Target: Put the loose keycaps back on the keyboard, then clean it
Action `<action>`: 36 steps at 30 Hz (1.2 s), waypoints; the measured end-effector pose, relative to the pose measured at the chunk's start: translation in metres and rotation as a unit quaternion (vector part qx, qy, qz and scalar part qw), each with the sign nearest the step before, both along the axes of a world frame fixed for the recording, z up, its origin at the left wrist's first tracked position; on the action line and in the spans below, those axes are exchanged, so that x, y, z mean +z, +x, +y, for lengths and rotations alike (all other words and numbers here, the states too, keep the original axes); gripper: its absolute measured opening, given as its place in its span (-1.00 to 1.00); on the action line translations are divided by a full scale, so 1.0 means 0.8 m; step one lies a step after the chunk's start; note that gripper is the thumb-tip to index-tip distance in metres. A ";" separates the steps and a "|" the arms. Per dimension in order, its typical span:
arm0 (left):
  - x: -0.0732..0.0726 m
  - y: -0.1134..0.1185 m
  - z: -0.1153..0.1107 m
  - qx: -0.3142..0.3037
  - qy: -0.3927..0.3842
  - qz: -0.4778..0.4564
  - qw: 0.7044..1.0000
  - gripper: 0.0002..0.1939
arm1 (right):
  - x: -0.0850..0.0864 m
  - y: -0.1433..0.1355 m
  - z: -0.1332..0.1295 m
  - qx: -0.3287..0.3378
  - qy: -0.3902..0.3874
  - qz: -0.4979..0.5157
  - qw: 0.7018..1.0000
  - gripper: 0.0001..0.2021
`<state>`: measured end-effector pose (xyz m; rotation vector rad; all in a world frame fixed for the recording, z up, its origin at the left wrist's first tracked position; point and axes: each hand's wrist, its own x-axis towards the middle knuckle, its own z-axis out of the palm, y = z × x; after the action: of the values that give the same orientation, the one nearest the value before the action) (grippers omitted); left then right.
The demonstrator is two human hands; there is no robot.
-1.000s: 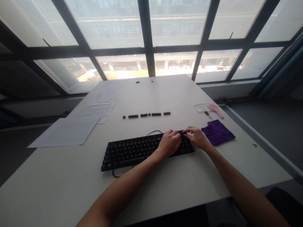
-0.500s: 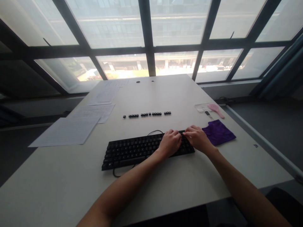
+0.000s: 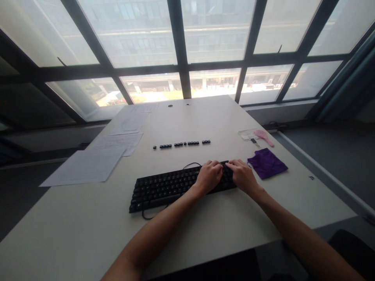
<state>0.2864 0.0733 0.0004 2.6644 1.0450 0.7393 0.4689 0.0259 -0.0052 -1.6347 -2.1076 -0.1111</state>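
Note:
A black keyboard [image 3: 164, 189] lies slightly slanted on the white table. Over its right part is my left hand [image 3: 209, 175], its fingers curled down onto the keys; whatever the fingertips hold, if anything, is hidden. My right hand [image 3: 241, 173] rests at the keyboard's upper right end, close beside the left one. Its index finger reaches toward the top row and the other fingers are bent in, with nothing I can make out between them. Beyond the keyboard, loose black keycaps [image 3: 193, 143] stand in a row of small groups.
Paper sheets [image 3: 84, 168] cover the table's left side. To the right lie a purple cloth pouch [image 3: 268, 164], a pink hairbrush [image 3: 263, 137], a small black-and-metal tool [image 3: 254, 142] and a clear packet [image 3: 245, 134]. A cable [image 3: 191, 164] loops behind the keyboard. Windows stand behind the table.
The view has shifted slightly, so everything sits a little differently in the picture. Both hands stay at the keyboard's right end with almost the same finger pose.

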 end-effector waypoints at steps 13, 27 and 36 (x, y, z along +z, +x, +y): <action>0.051 -0.193 0.029 0.143 -0.030 0.002 0.989 -0.73 | 0.007 -0.013 -0.010 -0.011 0.044 0.163 0.986 -0.68; 0.028 -0.362 0.145 0.324 -0.104 -0.045 0.939 -0.80 | 0.038 -0.203 0.130 0.115 -0.020 0.148 0.982 -0.80; -0.017 -0.353 0.221 0.302 -0.092 -0.096 0.944 -0.69 | 0.010 -0.309 0.258 0.094 -0.071 0.064 0.991 -0.81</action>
<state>0.0040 0.2501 -0.0132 2.0616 1.7945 0.9205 0.2219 0.2320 0.0032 -1.4673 -2.1999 0.2034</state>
